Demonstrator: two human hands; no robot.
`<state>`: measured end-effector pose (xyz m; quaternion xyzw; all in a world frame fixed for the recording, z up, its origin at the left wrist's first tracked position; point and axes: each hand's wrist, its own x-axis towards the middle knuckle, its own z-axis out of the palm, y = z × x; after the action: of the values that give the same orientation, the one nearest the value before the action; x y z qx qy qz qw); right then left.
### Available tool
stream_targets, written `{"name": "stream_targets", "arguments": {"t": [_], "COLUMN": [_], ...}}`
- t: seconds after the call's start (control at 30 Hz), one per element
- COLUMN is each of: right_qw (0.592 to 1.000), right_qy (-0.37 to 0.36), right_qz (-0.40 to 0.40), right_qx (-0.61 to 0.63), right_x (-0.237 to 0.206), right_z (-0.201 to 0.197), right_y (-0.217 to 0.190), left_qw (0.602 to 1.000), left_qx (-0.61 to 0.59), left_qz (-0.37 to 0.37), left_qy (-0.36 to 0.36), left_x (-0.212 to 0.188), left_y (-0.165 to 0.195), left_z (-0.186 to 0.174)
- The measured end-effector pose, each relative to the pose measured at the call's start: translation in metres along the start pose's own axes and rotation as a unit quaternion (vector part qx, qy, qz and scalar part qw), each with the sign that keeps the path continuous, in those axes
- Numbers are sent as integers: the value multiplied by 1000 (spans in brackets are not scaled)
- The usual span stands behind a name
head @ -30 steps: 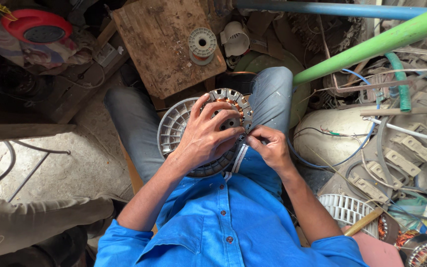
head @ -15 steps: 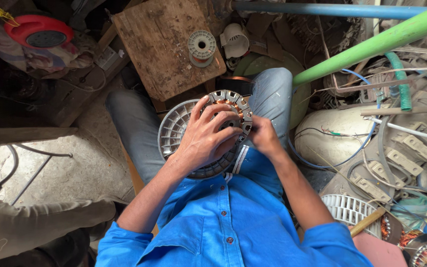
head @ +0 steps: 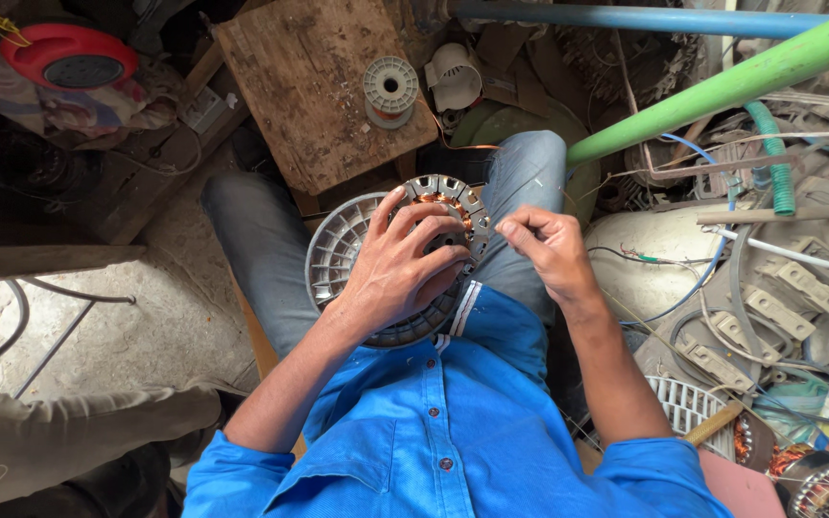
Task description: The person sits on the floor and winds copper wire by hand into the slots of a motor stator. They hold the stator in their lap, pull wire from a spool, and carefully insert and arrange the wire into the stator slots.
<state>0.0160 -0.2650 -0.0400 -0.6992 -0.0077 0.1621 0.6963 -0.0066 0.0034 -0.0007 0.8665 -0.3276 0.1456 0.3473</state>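
On the seated person's lap, a round stator core with copper windings point(head: 438, 216) is being pressed onto a grey ribbed motor housing point(head: 338, 254) by the left hand point(head: 397, 273), whose fingers are being spread flat across its top. Just right of the stator, the right hand point(head: 544, 245) is being pinched shut on what looks like a fine wire, too thin to be made out clearly. A snapped or kinked strand is being risked if tension is pulled sideways over the stator's slotted edge. Room is being limited: beyond the stator a wooden board point(head: 314, 91) carrying a wire spool point(head: 390, 89) is crowding the knees, and right of it tangled cables point(head: 712, 278) are lying close.
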Motion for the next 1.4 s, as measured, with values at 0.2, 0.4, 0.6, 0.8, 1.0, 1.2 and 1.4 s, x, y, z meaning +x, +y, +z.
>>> {"name": "stream_targets", "arguments": {"t": [0.2,0.4,0.6,0.8,1.0,1.2,1.4], "right_qw": [999,994,976,986,990,993,984], "right_qy": [-13,-51,-41,31,78,60,33], "right_qz": [45,-43,-96,-82,-36,18,-106], "right_qx": [17,-91,-193,-139,-110,-99,-136], "right_x": [-18,-18,-33,-45,-48,-30,4], "right_z": [13,45,46,39,35,48,46], "right_y": [-22,-39,-41,-16,25,50,36], "left_qw": [1000,998,1000,1000,1000,1000,1000], "left_qx": [-4,-18,-16,3,1,-8,-8], "left_qz": [-3,-51,-22,-7,-5,-10,-1], "left_qy": [1,-18,-6,-9,-9,-8,8], "left_x": [1,0,-1,-3,-3,-3,-2], "left_y": [1,1,-1,-1,-2,-1,-2], "left_z": [-1,0,2,3,3,3,3]}}
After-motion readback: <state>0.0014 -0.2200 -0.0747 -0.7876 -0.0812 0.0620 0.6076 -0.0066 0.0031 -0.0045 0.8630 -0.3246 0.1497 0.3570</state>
